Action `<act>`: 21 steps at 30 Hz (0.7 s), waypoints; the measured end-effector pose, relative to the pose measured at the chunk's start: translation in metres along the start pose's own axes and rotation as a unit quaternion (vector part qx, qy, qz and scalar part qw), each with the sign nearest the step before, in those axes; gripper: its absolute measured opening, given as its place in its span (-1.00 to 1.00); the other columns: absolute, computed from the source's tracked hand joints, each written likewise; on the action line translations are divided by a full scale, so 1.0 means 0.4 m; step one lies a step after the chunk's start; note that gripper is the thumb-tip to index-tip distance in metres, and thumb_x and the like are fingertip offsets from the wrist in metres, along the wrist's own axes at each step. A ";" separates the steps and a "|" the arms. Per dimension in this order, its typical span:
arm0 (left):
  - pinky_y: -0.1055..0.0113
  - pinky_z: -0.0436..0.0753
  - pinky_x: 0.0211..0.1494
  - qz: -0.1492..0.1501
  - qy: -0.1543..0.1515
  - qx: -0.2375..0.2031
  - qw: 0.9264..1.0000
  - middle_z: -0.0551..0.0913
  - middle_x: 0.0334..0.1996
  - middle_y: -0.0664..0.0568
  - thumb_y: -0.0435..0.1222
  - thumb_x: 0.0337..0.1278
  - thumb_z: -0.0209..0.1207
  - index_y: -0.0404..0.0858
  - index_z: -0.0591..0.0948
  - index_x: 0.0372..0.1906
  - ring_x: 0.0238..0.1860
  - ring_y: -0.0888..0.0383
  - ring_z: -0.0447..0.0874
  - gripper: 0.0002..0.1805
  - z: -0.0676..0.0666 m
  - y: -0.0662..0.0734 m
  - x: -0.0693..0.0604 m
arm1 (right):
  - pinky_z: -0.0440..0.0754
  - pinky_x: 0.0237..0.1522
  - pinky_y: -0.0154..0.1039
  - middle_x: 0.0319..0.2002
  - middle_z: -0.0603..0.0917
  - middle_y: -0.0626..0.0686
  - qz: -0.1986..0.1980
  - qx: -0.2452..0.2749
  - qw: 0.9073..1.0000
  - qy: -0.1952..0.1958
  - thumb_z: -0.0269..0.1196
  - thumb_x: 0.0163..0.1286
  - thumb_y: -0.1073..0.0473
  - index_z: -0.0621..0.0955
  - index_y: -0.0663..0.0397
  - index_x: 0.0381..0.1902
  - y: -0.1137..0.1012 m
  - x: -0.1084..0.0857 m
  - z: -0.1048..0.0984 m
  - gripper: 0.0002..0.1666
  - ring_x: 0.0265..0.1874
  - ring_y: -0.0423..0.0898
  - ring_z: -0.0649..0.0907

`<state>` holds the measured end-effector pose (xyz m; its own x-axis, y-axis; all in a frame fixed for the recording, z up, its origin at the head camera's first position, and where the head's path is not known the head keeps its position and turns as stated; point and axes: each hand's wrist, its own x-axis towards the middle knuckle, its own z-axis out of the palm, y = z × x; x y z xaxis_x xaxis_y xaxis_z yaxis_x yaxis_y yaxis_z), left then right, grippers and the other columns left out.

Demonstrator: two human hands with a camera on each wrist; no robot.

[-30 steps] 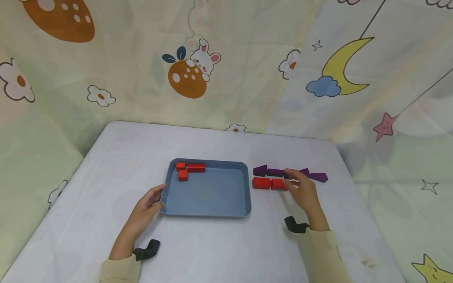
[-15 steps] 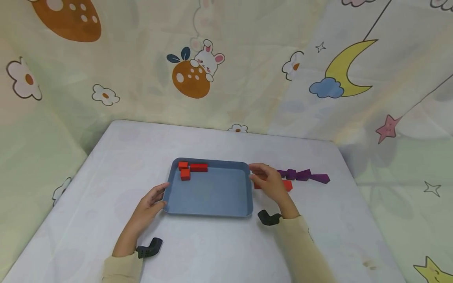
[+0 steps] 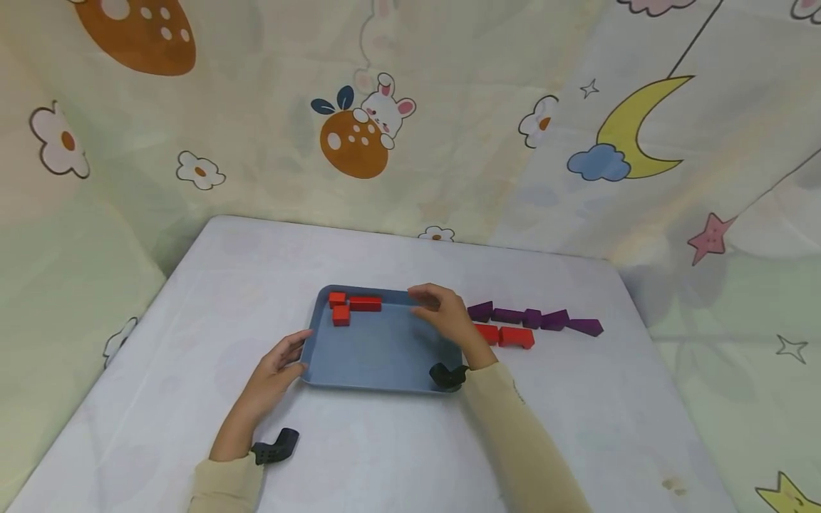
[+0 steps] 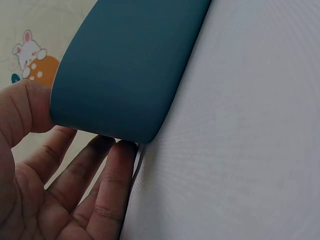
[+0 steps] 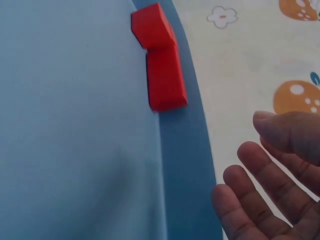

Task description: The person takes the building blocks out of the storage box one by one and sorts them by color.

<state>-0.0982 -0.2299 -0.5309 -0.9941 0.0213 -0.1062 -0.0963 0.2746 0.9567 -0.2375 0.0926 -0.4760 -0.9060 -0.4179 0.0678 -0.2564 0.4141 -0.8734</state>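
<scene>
Blue tray (image 3: pixel 381 356), red blocks (image 3: pixel 365 304) inside

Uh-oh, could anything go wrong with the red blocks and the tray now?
Maybe! The left grip touches the tray at its edge, so a nudge might slide the three red blocks near its far left corner. The right grip is by the far rim and could bump those blocks. Drawing back, it might also brush the two red blocks right of the tray.

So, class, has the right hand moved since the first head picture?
Yes, leftward. Judged against the tray, the right hand began past its right edge, by the red blocks; now it covers part of the tray's right end.
</scene>
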 end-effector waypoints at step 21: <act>-0.01 0.52 0.44 -0.010 0.005 -0.006 1.000 0.29 0.63 -0.33 -0.53 0.43 0.08 -0.36 0.36 0.61 0.58 -0.34 0.34 -0.33 0.001 0.002 -0.004 | 0.74 0.08 -0.04 -0.05 0.85 0.16 0.078 -0.063 0.994 0.036 0.52 0.37 0.29 0.80 0.21 0.07 -0.006 0.099 0.182 -0.67 -0.04 0.05 0.80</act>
<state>-0.0967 -0.2295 -0.5302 -0.9925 0.0064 -0.1217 -0.1158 0.2626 0.9579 -0.2482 0.0161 -0.5062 -0.9586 -0.2837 -0.0256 -0.1467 0.5686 -0.8094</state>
